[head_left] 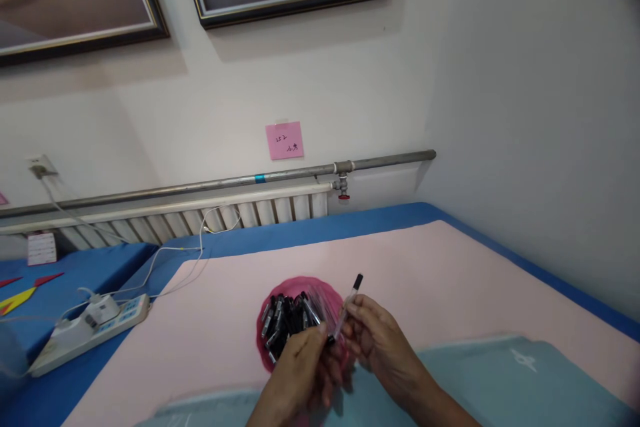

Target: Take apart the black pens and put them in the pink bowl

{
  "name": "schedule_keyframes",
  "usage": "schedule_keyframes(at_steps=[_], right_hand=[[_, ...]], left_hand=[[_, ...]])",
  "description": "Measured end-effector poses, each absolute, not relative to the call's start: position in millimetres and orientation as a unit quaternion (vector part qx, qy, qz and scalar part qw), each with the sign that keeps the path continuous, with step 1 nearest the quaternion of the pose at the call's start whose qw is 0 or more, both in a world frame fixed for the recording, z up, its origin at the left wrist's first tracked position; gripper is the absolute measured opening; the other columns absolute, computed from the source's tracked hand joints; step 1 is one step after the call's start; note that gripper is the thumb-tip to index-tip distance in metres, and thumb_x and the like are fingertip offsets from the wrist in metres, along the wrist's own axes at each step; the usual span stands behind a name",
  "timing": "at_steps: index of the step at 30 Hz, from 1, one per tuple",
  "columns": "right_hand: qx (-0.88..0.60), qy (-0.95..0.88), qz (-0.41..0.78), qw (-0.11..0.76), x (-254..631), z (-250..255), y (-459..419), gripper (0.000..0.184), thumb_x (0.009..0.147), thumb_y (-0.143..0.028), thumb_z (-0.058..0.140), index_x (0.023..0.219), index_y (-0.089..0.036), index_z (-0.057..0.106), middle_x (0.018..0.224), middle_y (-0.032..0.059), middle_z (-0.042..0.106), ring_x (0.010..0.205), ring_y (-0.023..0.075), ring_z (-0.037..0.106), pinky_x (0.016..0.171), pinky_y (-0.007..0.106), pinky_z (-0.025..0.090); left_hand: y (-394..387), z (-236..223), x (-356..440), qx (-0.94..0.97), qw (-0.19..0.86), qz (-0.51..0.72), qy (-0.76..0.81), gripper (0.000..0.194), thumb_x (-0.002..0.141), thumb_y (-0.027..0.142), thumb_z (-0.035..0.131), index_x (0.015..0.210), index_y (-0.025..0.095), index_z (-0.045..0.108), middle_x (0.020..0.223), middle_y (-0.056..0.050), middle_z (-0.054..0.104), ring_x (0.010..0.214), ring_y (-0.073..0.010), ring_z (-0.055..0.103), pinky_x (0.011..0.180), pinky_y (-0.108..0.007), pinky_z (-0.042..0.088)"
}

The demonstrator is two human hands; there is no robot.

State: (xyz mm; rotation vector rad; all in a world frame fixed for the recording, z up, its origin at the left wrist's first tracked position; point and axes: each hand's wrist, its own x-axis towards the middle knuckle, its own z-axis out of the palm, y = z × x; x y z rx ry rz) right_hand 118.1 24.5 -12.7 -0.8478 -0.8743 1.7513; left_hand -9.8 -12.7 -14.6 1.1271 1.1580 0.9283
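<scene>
In front of me stands a round pink basket (pixel 260 330), holding many black pen parts (pixel 280 320) on its left and clear thin tubes (pixel 325 303) on its right. Over its right rim, my right hand (pixel 383 343) pinches a pen (pixel 349 303) with a clear barrel and a black upper end. The pen leans, top to the right. My left hand (pixel 300 363) is closed at the pen's lower end, thumb on a small black piece that looks like a pen cap (pixel 330 340). Whether that piece is joined to the barrel is unclear.
Pink sheet (pixel 220 320) covers the blue table (pixel 390 215). Light blue-green cloth (pixel 475 373) lies along the near side. At left are a power strip (pixel 127 313) with plugs and white cables (pixel 157 257). A radiator (pixel 265 211) and pipe (pixel 215 183) run along the wall.
</scene>
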Motion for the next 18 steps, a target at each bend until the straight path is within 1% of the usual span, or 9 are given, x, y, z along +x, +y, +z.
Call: schedule_keyframes(at_steps=[3,5,8,10,12,15,18], right_hand=[[-0.354,-0.366,0.716,0.478,116.7,-12.2,22.2,0.021,0.07,-0.036,0.059,0.067,-0.02,0.046,0.048,-0.0063,0.052,0.039,0.0057,0.04,0.04,0.017,0.026],[-0.357,-0.372,0.713,0.474,115.6,-11.8,21.6,0.021,0.07,-0.036,0.058,0.067,-0.02,0.046,0.048,-0.0064,0.052,0.038,0.0052,0.039,0.039,0.017,0.025],[-0.369,-0.379,0.705,0.472,116.1,-11.5,23.7,0.02,0.071,-0.036,0.057,0.068,-0.02,0.046,0.05,-0.0065,0.052,0.038,0.0052,0.04,0.039,0.017,0.026],[-0.38,-0.383,0.696,0.473,118.2,-11.4,25.7,0.02,0.071,-0.037,0.056,0.068,-0.02,0.045,0.051,-0.0065,0.053,0.04,0.0056,0.043,0.039,0.017,0.028],[-0.388,-0.392,0.692,0.466,120.7,-11.4,26.1,0.021,0.072,-0.036,0.055,0.065,-0.02,0.043,0.047,-0.0072,0.051,0.037,0.0051,0.042,0.038,0.016,0.027],[-0.384,-0.434,0.701,0.415,122.0,-11.3,21.2,0.014,0.071,-0.03,0.053,0.064,-0.02,0.046,0.038,-0.0088,0.044,0.03,0.0041,0.033,0.033,0.015,0.018],[-0.346,-0.49,0.73,0.327,119.0,-11.6,12.6,0.007,0.068,-0.026,0.047,0.067,-0.019,0.049,0.037,-0.0089,0.044,0.029,0.004,0.031,0.031,0.015,0.014]], left_hand=[[-11.4,-16.7,-8.8,0.494,0.558,0.422,0.517,0.037,0.074,0.054,0.051,0.071,0.017,0.05,0.049,0.005,0.049,0.033,-0.0045,0.036,0.034,-0.018,0.021],[-10.2,-18.8,-8.9,0.496,0.56,0.425,0.509,0.032,0.071,0.049,0.057,0.067,0.019,0.047,0.047,0.007,0.047,0.033,-0.004,0.035,0.034,-0.017,0.021],[-8.2,-20.4,-12.9,0.486,0.558,0.432,0.516,0.028,0.072,0.045,0.055,0.065,0.02,0.045,0.043,0.007,0.048,0.031,-0.0047,0.034,0.034,-0.018,0.02],[-6.8,-20.3,-17.6,0.477,0.525,0.444,0.547,0.026,0.073,0.045,0.055,0.067,0.02,0.047,0.04,0.007,0.047,0.031,-0.0056,0.034,0.033,-0.018,0.021],[-5.6,-19.9,-22.3,0.471,0.497,0.46,0.565,0.027,0.074,0.046,0.054,0.067,0.02,0.048,0.038,0.008,0.044,0.03,-0.006,0.034,0.033,-0.018,0.022],[-4.2,-19.3,-26.2,0.448,0.52,0.49,0.538,0.031,0.074,0.05,0.054,0.067,0.02,0.049,0.035,0.009,0.038,0.029,-0.0054,0.031,0.033,-0.018,0.023],[-3.9,-17.7,-26.2,0.383,0.587,0.533,0.474,0.035,0.072,0.052,0.056,0.08,0.017,0.055,0.043,0.009,0.04,0.031,-0.0029,0.026,0.032,-0.017,0.021]])
